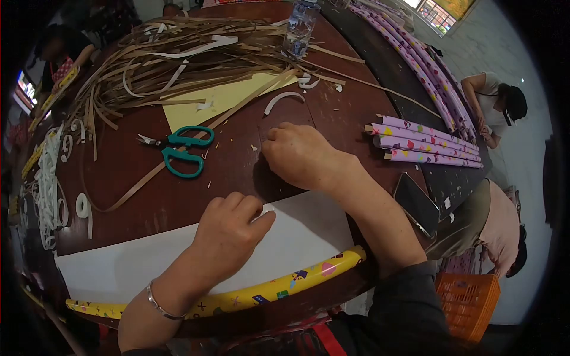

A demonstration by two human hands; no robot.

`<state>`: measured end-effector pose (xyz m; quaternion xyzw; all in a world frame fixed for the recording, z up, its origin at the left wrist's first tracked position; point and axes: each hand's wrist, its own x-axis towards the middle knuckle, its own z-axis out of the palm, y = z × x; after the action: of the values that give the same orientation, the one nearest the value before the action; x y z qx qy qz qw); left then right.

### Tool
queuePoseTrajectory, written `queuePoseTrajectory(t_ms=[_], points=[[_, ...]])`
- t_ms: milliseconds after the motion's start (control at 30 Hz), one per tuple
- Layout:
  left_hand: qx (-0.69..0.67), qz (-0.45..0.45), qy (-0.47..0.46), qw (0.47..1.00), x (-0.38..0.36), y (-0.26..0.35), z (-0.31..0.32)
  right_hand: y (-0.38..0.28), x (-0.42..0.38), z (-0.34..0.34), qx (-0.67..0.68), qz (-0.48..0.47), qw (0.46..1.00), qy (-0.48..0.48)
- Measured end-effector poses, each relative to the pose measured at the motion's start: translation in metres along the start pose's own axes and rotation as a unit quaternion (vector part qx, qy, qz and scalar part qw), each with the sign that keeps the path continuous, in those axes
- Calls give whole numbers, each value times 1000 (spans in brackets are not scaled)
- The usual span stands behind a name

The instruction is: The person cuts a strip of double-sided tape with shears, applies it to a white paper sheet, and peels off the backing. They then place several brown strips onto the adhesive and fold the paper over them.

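Note:
My left hand (233,232) is closed above a white sheet (148,256), its thumb and fingers pinched near a small white bit (268,210). A yellow patterned strip (279,286) runs along the sheet's near edge, under my left wrist. My right hand (300,153) has its fingers curled over the brown table (237,157), beyond the sheet's far edge; whatever its fingertips hold, if anything, is hidden. Teal-handled scissors (184,151) lie to the left of it, blades partly open, and a curled white strip (284,101) lies just beyond it.
Brown strips (154,65) heap over yellow paper (225,102), near a water bottle (300,29). Purple patterned rolls (430,142) and a phone (417,202) lie right; white strips (47,184) lie left. An orange basket (469,302) stands lower right. Other people are around the table.

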<state>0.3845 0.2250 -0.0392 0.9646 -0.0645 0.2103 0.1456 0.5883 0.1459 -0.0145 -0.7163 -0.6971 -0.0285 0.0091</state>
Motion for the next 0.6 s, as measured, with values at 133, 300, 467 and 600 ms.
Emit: queuePoseTrajectory(t_ms=[133, 300, 467, 600], points=[[10, -5, -12, 1000, 2, 2, -2, 7, 1, 4, 12, -9, 999, 31], [-44, -40, -16, 998, 5, -1, 3, 13, 1, 0, 153, 22, 988, 25], [-66, -66, -22, 995, 10, 0, 0, 7, -13, -6, 163, -8, 980, 116], [-47, -58, -39, 996, 9, -2, -3, -16, -60, -15, 206, -4, 970, 128]])
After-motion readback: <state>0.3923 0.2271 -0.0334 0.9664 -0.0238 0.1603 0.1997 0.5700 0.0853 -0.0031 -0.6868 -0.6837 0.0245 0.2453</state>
